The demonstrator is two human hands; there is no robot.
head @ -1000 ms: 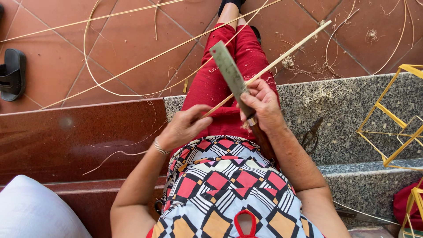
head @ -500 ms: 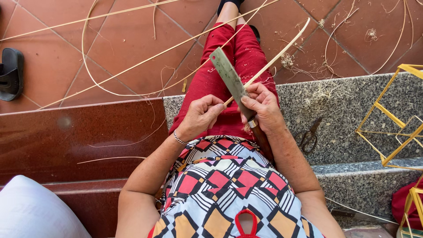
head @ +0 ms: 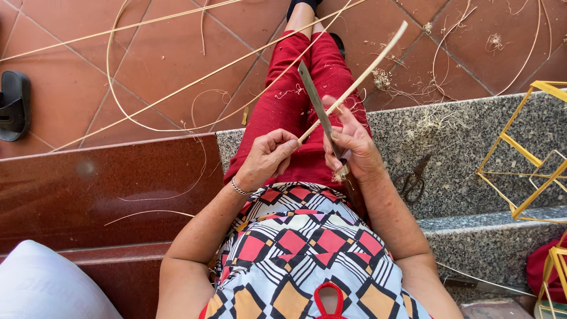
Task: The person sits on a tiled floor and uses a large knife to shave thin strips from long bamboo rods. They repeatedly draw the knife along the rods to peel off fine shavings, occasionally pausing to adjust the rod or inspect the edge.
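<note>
Bamboo strip [head: 360,80] pinched in left hand [head: 269,156]; right hand [head: 354,147] grips knife [head: 316,103], handle seemingly hidden.

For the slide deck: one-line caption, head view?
Left hand pinches bamboo strip; right hand holds knife against it.

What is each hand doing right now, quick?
Left hand: closed, pinching the thin pale bamboo strip.
Right hand: closed around the long flat metal knife blade.

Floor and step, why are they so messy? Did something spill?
Nothing spilled. Pale curly shavings lie on the grey step and tiles, near the knife and strip in the hands. Long strips lie loose on the floor, and scissors lie on the step.
</note>
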